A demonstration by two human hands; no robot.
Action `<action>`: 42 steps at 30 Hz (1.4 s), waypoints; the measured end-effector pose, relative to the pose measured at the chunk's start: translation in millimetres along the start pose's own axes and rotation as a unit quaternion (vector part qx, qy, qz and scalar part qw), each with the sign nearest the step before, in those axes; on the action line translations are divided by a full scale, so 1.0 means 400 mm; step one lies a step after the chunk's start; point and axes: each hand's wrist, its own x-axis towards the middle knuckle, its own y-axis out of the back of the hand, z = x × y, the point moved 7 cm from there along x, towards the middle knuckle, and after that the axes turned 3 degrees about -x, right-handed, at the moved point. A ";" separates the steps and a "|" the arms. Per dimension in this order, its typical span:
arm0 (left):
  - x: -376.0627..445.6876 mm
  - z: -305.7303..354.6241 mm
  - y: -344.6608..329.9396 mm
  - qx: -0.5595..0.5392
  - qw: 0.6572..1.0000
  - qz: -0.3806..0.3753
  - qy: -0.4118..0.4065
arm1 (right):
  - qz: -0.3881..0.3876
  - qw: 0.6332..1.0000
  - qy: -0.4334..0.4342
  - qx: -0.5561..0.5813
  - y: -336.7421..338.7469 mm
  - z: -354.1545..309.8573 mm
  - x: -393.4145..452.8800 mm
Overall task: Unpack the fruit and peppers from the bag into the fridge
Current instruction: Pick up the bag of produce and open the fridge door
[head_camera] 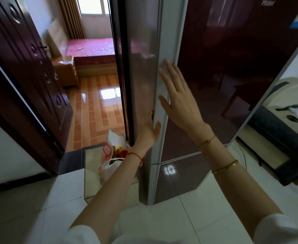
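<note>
The fridge (232, 67) is glossy maroon with pale silver edging, the bag (109, 155) white and orange.

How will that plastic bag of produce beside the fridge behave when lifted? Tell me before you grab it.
The plastic bag is thin film with a crumpled, open top, so it will probably sag and change shape. It looks partly filled with red and yellow produce, so probably moderately heavy at the bottom. Loose round items may shift or spill if it is lifted by one side only.

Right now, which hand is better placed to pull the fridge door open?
Probably the left hand: its fingers curl round the fridge door at its edge, beside the bag. The right hand only lies flat, open, on the door front.
</note>
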 end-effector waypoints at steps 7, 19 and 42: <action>-0.024 0.028 0.018 -0.017 1.000 -0.019 0.004 | 0.002 1.000 -0.018 -0.001 -0.009 -0.010 -0.008; -0.213 0.117 0.043 -0.052 0.992 0.023 -0.112 | 0.096 0.990 -0.083 -0.059 0.086 -0.017 -0.192; -0.301 0.404 -0.150 -0.014 0.950 -0.049 -0.309 | 0.191 0.935 -0.206 -0.216 0.403 0.043 -0.596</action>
